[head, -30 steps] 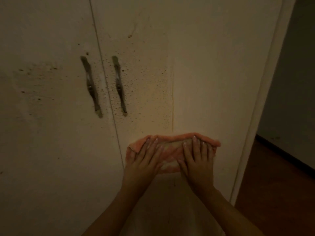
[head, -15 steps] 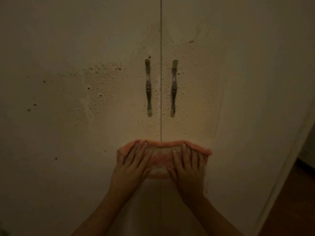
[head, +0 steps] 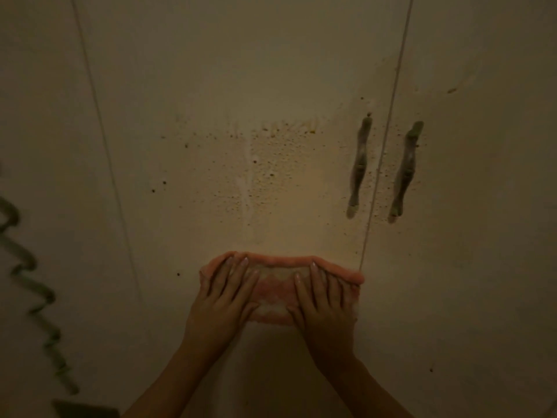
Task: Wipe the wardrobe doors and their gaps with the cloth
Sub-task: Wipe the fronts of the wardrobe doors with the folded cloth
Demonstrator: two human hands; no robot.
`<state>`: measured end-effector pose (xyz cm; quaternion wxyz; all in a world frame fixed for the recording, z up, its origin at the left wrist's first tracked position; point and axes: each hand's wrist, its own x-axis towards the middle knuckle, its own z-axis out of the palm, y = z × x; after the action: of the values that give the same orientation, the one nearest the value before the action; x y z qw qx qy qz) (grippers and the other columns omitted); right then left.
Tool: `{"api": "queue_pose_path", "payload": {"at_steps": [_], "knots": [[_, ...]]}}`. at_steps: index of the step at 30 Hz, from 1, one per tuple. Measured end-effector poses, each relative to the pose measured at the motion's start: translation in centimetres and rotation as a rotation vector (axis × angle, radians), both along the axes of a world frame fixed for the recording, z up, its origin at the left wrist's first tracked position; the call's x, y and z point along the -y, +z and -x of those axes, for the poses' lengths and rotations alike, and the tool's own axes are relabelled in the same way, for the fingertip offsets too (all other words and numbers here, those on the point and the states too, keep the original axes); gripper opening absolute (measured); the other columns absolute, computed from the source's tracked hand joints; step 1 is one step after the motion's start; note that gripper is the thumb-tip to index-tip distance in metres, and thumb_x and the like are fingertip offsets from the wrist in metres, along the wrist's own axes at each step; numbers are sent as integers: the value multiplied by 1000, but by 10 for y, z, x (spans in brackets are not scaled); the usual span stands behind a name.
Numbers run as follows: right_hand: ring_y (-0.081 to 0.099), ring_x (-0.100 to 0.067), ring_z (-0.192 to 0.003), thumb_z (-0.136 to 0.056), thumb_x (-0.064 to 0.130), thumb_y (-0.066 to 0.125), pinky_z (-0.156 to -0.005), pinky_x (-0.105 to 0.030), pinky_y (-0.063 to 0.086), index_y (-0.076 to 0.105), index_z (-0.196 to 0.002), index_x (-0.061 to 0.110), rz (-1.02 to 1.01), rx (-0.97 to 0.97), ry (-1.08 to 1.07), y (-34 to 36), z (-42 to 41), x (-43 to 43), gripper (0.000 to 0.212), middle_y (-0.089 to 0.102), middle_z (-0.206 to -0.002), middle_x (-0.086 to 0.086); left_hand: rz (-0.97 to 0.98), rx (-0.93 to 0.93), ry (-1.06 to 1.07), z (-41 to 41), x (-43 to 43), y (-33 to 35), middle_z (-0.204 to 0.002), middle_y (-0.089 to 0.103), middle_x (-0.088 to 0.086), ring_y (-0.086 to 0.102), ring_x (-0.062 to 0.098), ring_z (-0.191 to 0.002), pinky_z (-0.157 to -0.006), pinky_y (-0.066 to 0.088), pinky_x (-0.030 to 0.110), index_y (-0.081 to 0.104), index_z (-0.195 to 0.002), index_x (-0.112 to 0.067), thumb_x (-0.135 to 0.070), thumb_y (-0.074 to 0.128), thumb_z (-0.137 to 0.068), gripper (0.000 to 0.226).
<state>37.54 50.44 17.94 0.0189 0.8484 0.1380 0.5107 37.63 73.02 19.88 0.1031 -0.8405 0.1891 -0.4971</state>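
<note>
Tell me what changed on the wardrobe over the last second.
The cloth slid left, from the right door across the gap below the handles onto the left door; its right edge now reaches the gap. The left hand and right hand stayed pressed flat on it; nothing was let go.

cloth (head: 280,292): salmon-pink with pale patches. wardrobe door (head: 241,101): cream, brown specks. handles (head: 358,170): dull grey metal.
</note>
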Motion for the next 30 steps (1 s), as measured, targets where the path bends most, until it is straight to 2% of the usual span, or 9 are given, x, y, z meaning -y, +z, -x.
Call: {"api": "queue_pose_path", "payload": {"at_steps": [5, 12, 15, 17, 21, 23, 27, 30], "knots": [[42, -38, -124, -99, 48, 41, -101, -55, 33, 46, -140, 19, 46, 2, 23, 3, -4, -34, 50, 31, -153, -14, 32, -55, 42, -1, -38, -1, -150, 33, 17, 25, 35, -142, -105, 33, 53, 37, -142, -13, -47, 44, -93, 60], [44, -36, -125, -95, 48, 51, -102, -54, 34, 51, -138, 20, 81, 25, 63, 10, -10, -82, 52, 30, -154, -11, 40, -53, 88, -2, -86, -2, -150, 33, 18, 25, 37, -141, -108, 25, 47, 37, -142, -12, -47, 40, -94, 59], [46, -35, -124, -91, 49, 57, -101, -54, 35, 52, -138, 19, 96, 26, 66, 14, -15, -93, 55, 28, -155, -10, 41, -92, 97, -3, -101, 3, -150, 35, 19, 23, 36, -142, -108, 30, 50, 35, -142, -12, -46, 37, -95, 58], [45, -35, -125, -93, 49, 53, -103, -54, 35, 47, -141, 20, 106, 40, 69, 21, -18, -95, 56, 29, -156, -10, 57, -100, 97, -4, -105, 12, -152, 31, 18, 21, 36, -143, -108, 30, 50, 35, -143, -13, -47, 37, -95, 58], [40, -33, -132, -98, 48, 43, -110, -54, 27, 35, -149, 21, 103, 63, 98, 51, -19, -102, 58, 26, -157, -8, 104, -79, 81, -5, -110, 40, -161, 5, 10, 7, 33, -147, -112, 24, 49, 26, -147, -14, -47, 38, -94, 63], [36, -33, -137, -98, 48, 42, -113, -53, 22, 30, -151, 21, 96, 55, 111, 70, -19, -104, 61, 22, -160, -7, 113, -75, 75, -5, -112, 56, -159, 10, 11, 10, 34, -147, -112, 25, 51, 26, -147, -14, -47, 39, -94, 64], [32, -32, -141, -99, 48, 40, -116, -53, 20, 35, -151, 21, 92, 88, 93, 115, -20, -108, 58, 25, -160, -8, 126, -45, 90, -7, -113, 95, -157, 18, 13, 15, 35, -145, -114, 21, 49, 26, -148, -13, -48, 36, -96, 64], [27, -33, -143, -99, 50, 39, -117, -53, 18, 35, -151, 20, 110, 128, 63, 152, -22, -108, 61, 25, -160, -9, 137, -23, 90, -12, -113, 129, -157, 18, 13, 14, 34, -146, -114, 19, 48, 30, -147, -13, -49, 30, -97, 62]]}}
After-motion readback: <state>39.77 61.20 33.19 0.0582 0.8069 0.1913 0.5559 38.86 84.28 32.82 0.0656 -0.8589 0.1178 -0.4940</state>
